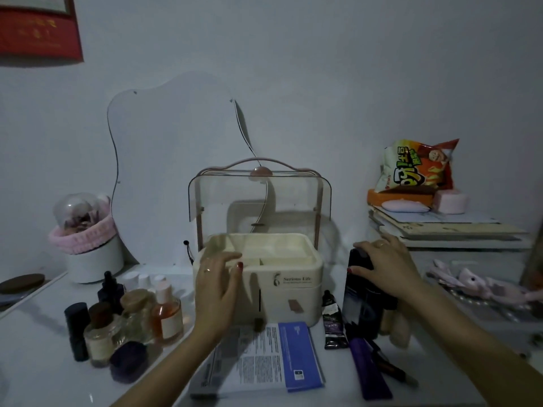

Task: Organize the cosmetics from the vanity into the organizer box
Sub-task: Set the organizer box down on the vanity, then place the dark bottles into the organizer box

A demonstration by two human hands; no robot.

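A cream organizer box (293, 292) stands in the middle of the vanity, its clear lid (258, 195) swung up and its top compartments bare. My left hand (219, 277) hovers open at the box's front left corner, holding nothing. My right hand (382, 262) grips the top of a tall black box (361, 301) standing upright just right of the organizer. A group of bottles (132, 315) stands to the left: dark ones, glass ones and one with orange liquid. A small dark tube (332, 324) and a purple stick (373, 368) lie front right.
A printed leaflet (264, 359) lies in front of the organizer. A white pot with a pink band (88, 248) stands back left beside a wavy mirror (176, 148). Stacked books (446, 227) carry a snack bag (417, 165) at back right. Pink items (482, 286) lie far right.
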